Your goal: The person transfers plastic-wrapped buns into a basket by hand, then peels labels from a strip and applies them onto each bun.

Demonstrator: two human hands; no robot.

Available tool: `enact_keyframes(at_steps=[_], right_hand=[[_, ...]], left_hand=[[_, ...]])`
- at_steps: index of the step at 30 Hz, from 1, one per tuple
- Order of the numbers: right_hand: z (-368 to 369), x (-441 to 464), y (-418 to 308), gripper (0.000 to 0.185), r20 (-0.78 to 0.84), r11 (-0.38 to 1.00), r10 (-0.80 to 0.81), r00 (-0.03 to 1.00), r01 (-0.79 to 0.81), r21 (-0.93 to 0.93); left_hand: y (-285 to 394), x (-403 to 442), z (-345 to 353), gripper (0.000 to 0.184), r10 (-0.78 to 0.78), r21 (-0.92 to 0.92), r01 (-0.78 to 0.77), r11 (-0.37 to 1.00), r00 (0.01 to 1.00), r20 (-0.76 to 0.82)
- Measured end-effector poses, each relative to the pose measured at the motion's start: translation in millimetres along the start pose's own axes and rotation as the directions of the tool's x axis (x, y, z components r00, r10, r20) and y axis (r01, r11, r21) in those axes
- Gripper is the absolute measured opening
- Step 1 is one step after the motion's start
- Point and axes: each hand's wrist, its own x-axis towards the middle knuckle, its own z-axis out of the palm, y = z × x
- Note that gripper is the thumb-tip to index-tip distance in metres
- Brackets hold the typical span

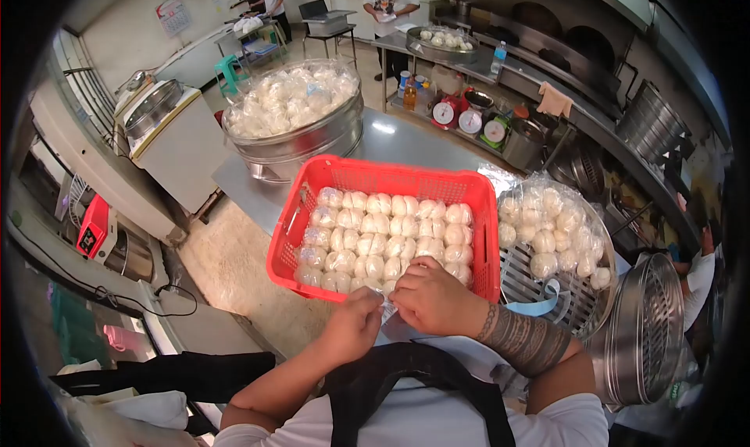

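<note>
My left hand (356,324) and right hand (435,300) pinch tight on what looks like clear plastic (387,313); the red basket (491,240) of buns (375,245) lies crosswise just beyond, nearer my right.

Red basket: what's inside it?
Rows of pale, clear-wrapped buns sit inside the red basket. They cover most of its bottom, hiding whatever's underneath; the right hand hides part of the near side.

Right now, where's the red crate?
Head view, centre: the red crate sits on the steel table, just beyond the left hand and right hand, with the steamer tray to its right.
</note>
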Motion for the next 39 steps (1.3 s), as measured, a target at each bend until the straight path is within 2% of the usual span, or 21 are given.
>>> enact_keyframes(at_steps=[5, 13, 24, 27, 33, 36, 39], right_hand=[[-4.2, 8.7, 2.3, 0.012, 0.023, 1.000, 0.015, 1.000, -0.015, -0.015], [1.2, 19.4, 6.4, 0.012, -0.141, 1.000, 0.008, 0.990, -0.010, -0.020], [9.0, 28.3, -0.9, 0.009, -0.166, 0.996, 0.068, 0.984, -0.076, -0.039], [6.8, 30.9, -4.0, 0.011, -0.117, 0.992, 0.128, 0.985, -0.126, 0.022], [18.8, 36.3, -10.1, 0.014, -0.204, 0.933, 0.260, 0.944, -0.190, 0.307], [33.0, 40.9, -8.9, 0.020, -0.167, 0.878, 0.337, 0.926, -0.245, 0.410], [36.7, 49.3, -8.3, 0.017, -0.147, 0.877, 0.328, 0.933, -0.243, 0.415]], left_hand=[[-1.9, 9.2, -5.3, 0.006, 0.042, 0.038, -0.041, 0.998, 0.999, -0.006], [-2.6, 23.3, -18.7, 0.006, 0.075, 0.033, -0.075, 0.997, 0.997, -0.021], [-11.1, 26.3, -32.6, 0.011, 0.068, -0.015, -0.067, 0.998, 0.997, 0.047], [-14.9, 26.4, -38.3, 0.011, 0.065, -0.034, -0.062, 0.997, 0.996, 0.065], [-24.8, 26.1, -51.0, 0.016, 0.019, -0.112, -0.013, 0.994, 0.998, 0.053], [-29.9, 22.9, -57.8, 0.015, -0.005, -0.148, 0.015, 0.989, 0.998, 0.062], [-37.2, 18.5, -63.0, 0.014, -0.018, -0.168, 0.027, 0.985, 0.998, 0.054]])
